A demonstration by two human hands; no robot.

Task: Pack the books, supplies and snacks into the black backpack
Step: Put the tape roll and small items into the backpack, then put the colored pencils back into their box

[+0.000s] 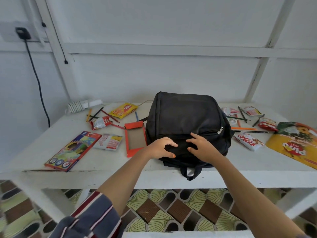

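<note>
black backpack lies flat on the white counter, centre, top end toward the person. Carry loop hangs over the front edge. Plain matte black fabric, boxy, looks fairly flat. Metal zip pull shows on its right side, with the zip line running left from it across the bag. Both arms are stretched out to the bag's near end. left grip: fingers curled, thumb underneath, pinching a fold of the black fabric. right grip: fingers spread and bent claw-like, tips on the fabric just beside the left; can't tell if it actually has hold of anything. Nothing else in either one. Left of the bag: an empty orange box tray just beside it, then a white snack packet, a coloured pencil box near the front edge, a red-and-white snack packet, a yellow snack pack and loose pencils further back. Coiled power strip sits in the back-left corner. Right of the bag: a white-and-red packet, a red packet, more pencils and a big yellow-orange bag at the far right. All of it lies out on the counter, none in the bag.
</note>
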